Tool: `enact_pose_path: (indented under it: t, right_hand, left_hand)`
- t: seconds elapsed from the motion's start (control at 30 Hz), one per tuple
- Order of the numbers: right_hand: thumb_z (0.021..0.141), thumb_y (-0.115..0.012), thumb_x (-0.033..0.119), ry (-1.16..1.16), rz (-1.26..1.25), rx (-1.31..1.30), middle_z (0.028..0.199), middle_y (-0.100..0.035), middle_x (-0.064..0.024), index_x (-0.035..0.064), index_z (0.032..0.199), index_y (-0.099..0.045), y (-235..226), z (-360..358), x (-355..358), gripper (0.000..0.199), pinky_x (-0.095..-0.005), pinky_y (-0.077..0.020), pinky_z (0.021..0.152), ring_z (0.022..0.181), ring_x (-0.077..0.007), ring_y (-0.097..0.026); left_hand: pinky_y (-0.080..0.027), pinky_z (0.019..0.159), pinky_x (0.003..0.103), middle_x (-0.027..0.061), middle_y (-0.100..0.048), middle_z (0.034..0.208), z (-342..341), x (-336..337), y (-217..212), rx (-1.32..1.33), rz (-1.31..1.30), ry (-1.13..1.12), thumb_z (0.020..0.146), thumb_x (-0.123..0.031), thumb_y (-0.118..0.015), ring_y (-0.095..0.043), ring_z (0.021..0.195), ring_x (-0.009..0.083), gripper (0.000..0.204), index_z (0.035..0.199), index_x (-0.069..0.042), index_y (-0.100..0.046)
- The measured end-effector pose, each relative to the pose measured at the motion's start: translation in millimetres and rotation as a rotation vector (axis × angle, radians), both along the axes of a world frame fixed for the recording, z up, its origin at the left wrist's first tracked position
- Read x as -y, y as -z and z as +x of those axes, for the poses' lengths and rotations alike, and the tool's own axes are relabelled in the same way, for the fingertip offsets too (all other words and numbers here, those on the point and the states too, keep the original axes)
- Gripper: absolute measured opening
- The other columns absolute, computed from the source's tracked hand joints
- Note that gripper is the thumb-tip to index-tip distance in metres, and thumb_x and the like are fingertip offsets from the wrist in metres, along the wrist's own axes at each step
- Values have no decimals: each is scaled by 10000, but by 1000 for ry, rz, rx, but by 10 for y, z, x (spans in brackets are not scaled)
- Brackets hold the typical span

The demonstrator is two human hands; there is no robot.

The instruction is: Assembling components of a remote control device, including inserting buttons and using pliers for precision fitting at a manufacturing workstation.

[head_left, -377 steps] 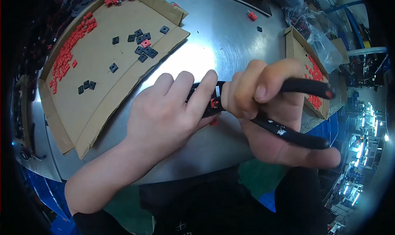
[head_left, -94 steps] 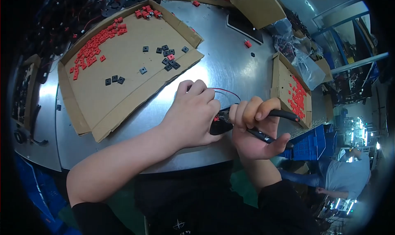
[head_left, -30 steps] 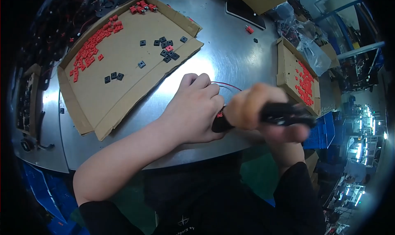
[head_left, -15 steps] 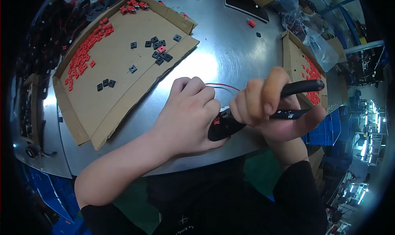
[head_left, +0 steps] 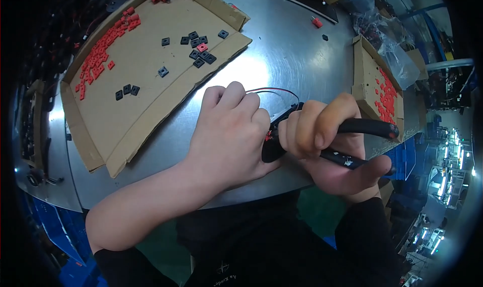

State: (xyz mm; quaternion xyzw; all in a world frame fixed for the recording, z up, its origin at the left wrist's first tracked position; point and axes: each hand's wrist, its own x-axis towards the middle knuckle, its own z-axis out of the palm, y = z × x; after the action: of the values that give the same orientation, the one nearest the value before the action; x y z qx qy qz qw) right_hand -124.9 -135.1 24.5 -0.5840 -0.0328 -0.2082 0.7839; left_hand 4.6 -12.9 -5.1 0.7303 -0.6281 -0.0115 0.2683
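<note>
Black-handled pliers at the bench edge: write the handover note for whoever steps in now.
Right hand: gripping the black-handled pliers, handles squeezed near together.
Left hand: closed at the plier jaws, pinching a small red part; the part is mostly hidden.
Thin red and black wires loop out behind the fingers.
Loose red connectors and black square pieces lie on the flattened cardboard.
Whether the squeeze is finished cannot be told.

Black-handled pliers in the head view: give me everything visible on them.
The pliers are a hand tool with two long handles in black grip sleeves, one tipped red at its far end. The handles spread apart toward the person's right; the head points left and is mostly hidden between the hands. The right hand wraps the handles, fingers over the upper one, palm under the lower. The left hand closes against the head, where something small and red shows. Thin red and black wires loop just beyond. All this is above the metal table.
</note>
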Motion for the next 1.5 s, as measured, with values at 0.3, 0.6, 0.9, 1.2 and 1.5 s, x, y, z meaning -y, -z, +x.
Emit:
enact_pose_path:
  t: [0.3, 0.6, 0.9, 1.2, 1.5]
  right_hand:
    - [876, -417, 887, 11, -26, 215, 692, -492, -41, 38, 933, -513, 175, 34, -6, 857, -270, -339, 532, 559, -120, -434]
    - [851, -516, 874, -257, -252, 433, 616, -487, -43, 8, 794, -567, 246, 156, 151, 870, -306, -348, 464, 486, -204, -483]
    - [894, -509, 838, -125, 109, 190, 695, -431, 16, 145, 910, -454, -39, 47, 329, 696, -288, -316, 576, 558, -118, -352]
    - [841, -489, 901, -77, -32, 25, 733, -452, -8, 134, 945, -447, 35, -38, 135, 775, -291, -332, 624, 588, -114, -356]
    - [903, -509, 823, -172, 116, 89, 712, -420, -11, 111, 955, -447, 31, 111, 179, 716, -297, -312, 594, 587, -113, -358]
  left_hand:
    - [-395, 896, 419, 93, -594, 826, -5, -8, 46, -9, -16, 7, 662, -442, -823, -546, 953, 269, 447, 747, -24, -687]
    - [-401, 884, 417, 101, -623, 833, 103, 40, -15, -14, 78, 85, 698, -489, -760, -549, 945, 267, 483, 721, -9, -714]
    - [-400, 847, 411, 104, -593, 795, 21, 20, -18, 5, -48, 48, 696, -442, -752, -548, 904, 270, 423, 684, -24, -686]
    - [-396, 846, 412, 103, -589, 812, 4, 52, 26, 0, -50, 30, 657, -450, -777, -545, 907, 272, 434, 696, -27, -683]
    - [-397, 780, 442, 94, -553, 855, 83, -30, 45, -32, -73, 47, 669, -455, -838, -529, 867, 296, 442, 803, -86, -636]
